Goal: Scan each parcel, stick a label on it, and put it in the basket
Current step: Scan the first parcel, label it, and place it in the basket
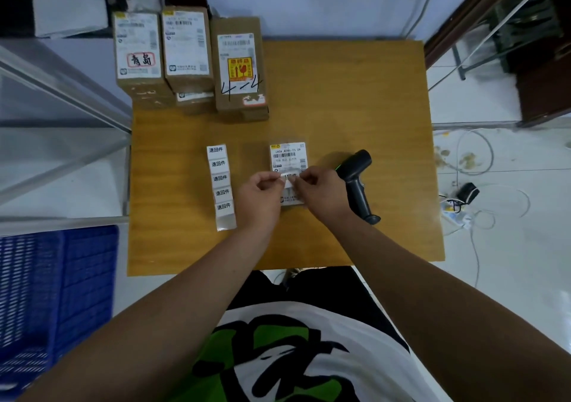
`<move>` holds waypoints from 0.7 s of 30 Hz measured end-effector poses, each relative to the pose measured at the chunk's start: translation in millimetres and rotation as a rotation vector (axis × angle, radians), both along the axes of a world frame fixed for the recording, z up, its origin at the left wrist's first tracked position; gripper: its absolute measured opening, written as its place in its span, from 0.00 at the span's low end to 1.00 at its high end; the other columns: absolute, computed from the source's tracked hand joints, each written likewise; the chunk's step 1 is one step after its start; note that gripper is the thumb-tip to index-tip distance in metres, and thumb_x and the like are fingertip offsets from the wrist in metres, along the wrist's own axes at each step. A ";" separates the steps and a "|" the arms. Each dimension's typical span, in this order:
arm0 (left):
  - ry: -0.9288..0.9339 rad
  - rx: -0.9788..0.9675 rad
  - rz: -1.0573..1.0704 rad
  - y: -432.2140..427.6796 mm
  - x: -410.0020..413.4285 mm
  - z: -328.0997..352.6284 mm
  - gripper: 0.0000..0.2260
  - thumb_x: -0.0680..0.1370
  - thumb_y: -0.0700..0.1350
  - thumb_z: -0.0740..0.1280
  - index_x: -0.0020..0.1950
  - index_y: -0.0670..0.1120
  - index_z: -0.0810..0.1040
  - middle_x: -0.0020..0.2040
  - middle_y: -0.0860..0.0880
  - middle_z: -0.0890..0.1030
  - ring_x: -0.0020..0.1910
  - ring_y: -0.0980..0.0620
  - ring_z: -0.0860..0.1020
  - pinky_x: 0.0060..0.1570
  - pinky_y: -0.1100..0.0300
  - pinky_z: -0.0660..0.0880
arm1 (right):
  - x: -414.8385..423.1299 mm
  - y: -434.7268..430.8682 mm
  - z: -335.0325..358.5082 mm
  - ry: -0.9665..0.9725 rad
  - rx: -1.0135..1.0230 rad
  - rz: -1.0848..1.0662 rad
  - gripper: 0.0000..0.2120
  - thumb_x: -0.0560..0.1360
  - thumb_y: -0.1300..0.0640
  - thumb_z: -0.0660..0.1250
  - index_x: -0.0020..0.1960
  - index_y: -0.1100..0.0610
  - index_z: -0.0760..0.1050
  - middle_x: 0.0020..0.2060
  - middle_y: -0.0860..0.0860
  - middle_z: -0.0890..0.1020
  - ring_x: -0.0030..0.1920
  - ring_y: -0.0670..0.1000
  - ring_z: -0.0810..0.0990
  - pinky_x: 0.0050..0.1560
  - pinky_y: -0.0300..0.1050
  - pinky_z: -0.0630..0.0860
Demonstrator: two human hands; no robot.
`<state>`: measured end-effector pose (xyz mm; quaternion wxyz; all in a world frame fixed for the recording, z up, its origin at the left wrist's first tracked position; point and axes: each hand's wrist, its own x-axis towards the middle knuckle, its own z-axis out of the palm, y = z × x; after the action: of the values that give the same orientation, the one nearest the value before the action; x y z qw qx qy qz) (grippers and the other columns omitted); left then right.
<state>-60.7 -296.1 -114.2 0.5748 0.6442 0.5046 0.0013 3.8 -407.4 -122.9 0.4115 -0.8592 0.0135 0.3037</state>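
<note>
Ok so I'm at the sticking step. My left hand (258, 190) and right hand (318, 187) are both pinched on the same little return label (289, 177), thumb and forefinger on each end, the other fingers loosely curled. It's stretched flat over the near half of the small flat parcel (289, 154), which lies mid-table just left of the barcode scanner (358, 182). I can't tell whether the sticky side has touched down yet.

What works for me at this point:
- Keep the label taut between both pinches so it doesn't curl and stick to itself.
- Aim for the blank bit below the printed barcode. Covering that barcode looks like the main way to mess this up, and the label is hovering pretty close to it.
- Drop one edge first, then smooth across with a fingertip so no bubbles or creases form.
- The parcel is light and thin, so I'd guess it lifts with the label if I pull back. Pin it with a spare finger.

The label strip (221, 185) sits just left of my left hand. After this the parcel goes into the blue basket (58, 284), down at my near left beside the table (355, 99). The cardboard boxes (187, 49) at the far left corner look like they're next.
</note>
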 end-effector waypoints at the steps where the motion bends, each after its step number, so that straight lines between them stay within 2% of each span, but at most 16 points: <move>1: 0.008 0.035 -0.015 -1.4 0.4 -1.2 0.03 0.77 0.45 0.75 0.46 0.54 0.84 0.39 0.57 0.83 0.39 0.61 0.81 0.35 0.72 0.73 | 0.8 0.6 -3.1 -0.006 -0.021 0.009 0.10 0.79 0.49 0.73 0.44 0.54 0.83 0.35 0.48 0.85 0.36 0.47 0.85 0.40 0.45 0.83; 4: 0.029 0.125 -0.078 -5.7 2.6 -5.0 0.02 0.78 0.45 0.73 0.47 0.52 0.84 0.40 0.56 0.82 0.36 0.63 0.78 0.31 0.76 0.70 | 2.7 2.4 -8.4 -0.012 -0.060 0.006 0.10 0.78 0.49 0.73 0.44 0.55 0.83 0.35 0.48 0.85 0.36 0.48 0.84 0.39 0.45 0.82; 9: 0.033 0.163 -0.100 -8.8 2.2 -7.8 0.01 0.79 0.44 0.73 0.49 0.50 0.84 0.40 0.57 0.82 0.37 0.64 0.78 0.33 0.77 0.70 | 2.4 1.0 -8.8 -0.027 -0.102 0.042 0.10 0.79 0.49 0.72 0.47 0.56 0.82 0.36 0.46 0.82 0.35 0.42 0.79 0.31 0.35 0.68; 13: 0.050 0.180 -0.119 -5.4 0.3 -10.2 0.02 0.79 0.45 0.73 0.49 0.52 0.83 0.39 0.60 0.81 0.36 0.65 0.78 0.30 0.76 0.69 | 1.7 -0.1 -13.0 -0.005 -0.106 0.037 0.14 0.79 0.49 0.73 0.42 0.58 0.77 0.35 0.46 0.80 0.36 0.42 0.78 0.24 0.28 0.65; 15: 0.065 0.171 -0.103 -5.0 0.1 -10.4 0.03 0.78 0.47 0.74 0.49 0.54 0.81 0.39 0.60 0.81 0.36 0.65 0.78 0.29 0.75 0.69 | 1.3 -1.0 -15.7 0.003 -0.100 0.009 0.16 0.78 0.48 0.74 0.41 0.57 0.75 0.35 0.47 0.80 0.36 0.43 0.79 0.26 0.31 0.67; 18: 0.073 0.114 0.026 -7.8 2.6 -9.4 0.11 0.76 0.48 0.76 0.55 0.52 0.78 0.42 0.57 0.84 0.37 0.65 0.79 0.28 0.73 0.69 | 0.1 -3.9 -19.7 0.024 -0.071 -0.042 0.17 0.76 0.45 0.76 0.41 0.56 0.73 0.38 0.52 0.84 0.40 0.49 0.84 0.32 0.41 0.76; 21: 0.070 0.041 0.162 -10.6 7.2 -9.6 0.17 0.74 0.48 0.78 0.61 0.50 0.78 0.48 0.54 0.83 0.42 0.58 0.81 0.33 0.68 0.70 | -2.1 -7.2 -20.8 0.084 -0.019 -0.119 0.19 0.74 0.43 0.77 0.49 0.54 0.71 0.46 0.53 0.83 0.46 0.53 0.85 0.41 0.51 0.84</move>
<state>-53.6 -306.6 -123.8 0.5415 0.6126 0.5746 0.0353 1.6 -414.7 -143.7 0.4197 -0.8473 0.0848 0.3144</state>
